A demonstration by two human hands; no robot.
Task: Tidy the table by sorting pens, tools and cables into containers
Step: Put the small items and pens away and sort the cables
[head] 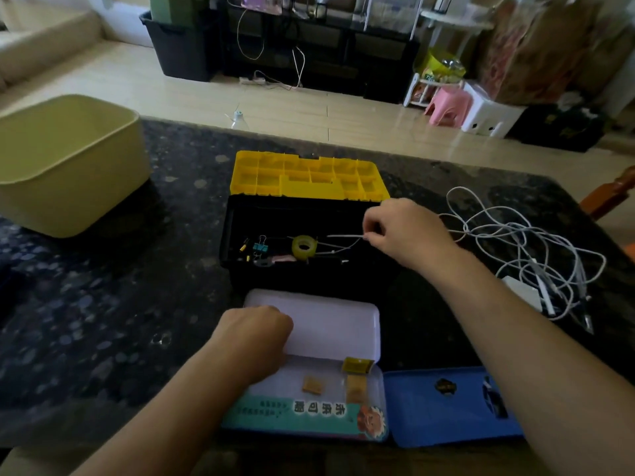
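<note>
An open black toolbox (237, 269) with a yellow compartment lid (309, 175) stands mid-table. Inside lie a tape roll (304, 247), binder clips (260, 247) and small bits. My right hand (402, 231) hovers over the box's right side and pinches a thin white cable end (343, 237) that points left into the box. A tangle of white cables (525, 255) with a white adapter lies to the right. My left hand (254, 333) is curled into a fist on the open white pencil tin (330, 324); I cannot see anything in it.
A pale yellow bin (65, 163) stands at the far left of the dark speckled table (103, 321). A blue lid (443, 407) lies at the near right beside the tin. The tin's tray holds small yellow pieces (355, 367). Beyond the table's far edge is tiled floor.
</note>
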